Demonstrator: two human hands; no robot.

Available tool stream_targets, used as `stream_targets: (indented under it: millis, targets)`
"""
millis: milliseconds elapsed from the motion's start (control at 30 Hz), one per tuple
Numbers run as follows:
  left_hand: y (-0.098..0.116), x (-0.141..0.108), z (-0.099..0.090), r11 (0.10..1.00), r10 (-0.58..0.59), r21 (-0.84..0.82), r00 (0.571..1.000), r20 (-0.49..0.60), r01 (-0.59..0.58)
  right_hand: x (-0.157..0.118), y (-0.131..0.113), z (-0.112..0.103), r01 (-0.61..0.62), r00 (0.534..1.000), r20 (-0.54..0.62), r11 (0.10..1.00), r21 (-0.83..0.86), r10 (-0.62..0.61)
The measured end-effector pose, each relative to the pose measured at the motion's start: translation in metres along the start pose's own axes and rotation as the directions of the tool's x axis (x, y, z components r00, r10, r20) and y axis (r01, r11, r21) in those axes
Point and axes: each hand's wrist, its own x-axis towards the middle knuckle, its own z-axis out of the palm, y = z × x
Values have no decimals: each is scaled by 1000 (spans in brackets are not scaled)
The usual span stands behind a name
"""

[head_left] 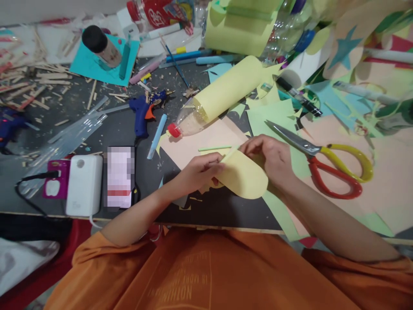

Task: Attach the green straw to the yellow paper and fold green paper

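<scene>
Both my hands hold one curled piece of yellow paper (245,177) near the table's front edge. My left hand (199,171) pinches its left side. My right hand (270,156) grips its upper right edge, fingers bent over the fold. A thin pale green strip (214,148) lies on the pink sheet (206,142) just beyond my fingers. Beyond that lies a plastic bottle (190,122) with a red cap, wrapped in a yellow paper sleeve (230,88).
Scissors (325,161) with red and yellow handles lie to the right on green and pink paper. A blue glue gun (143,111), a phone (120,176), a white charger (84,184) and glue sticks (71,133) sit to the left. Wood sticks (35,82) and paper scraps crowd the back.
</scene>
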Motion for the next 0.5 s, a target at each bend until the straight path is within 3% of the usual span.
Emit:
stream_targets:
  millis: [133,333,500]
  targets:
    - [-4,1,1,996,85,35,993,-80,-82,3,-2,0,-57,993,109,998,3,56]
    - [-7,2,0,995,74,-52,982,-175,-85,8,0,-4,-168,984,74,982,86,162]
    - [-3,6,0,993,78,-67,970,-229,-96,9,2,-6,-128,991,29,992,-15,129]
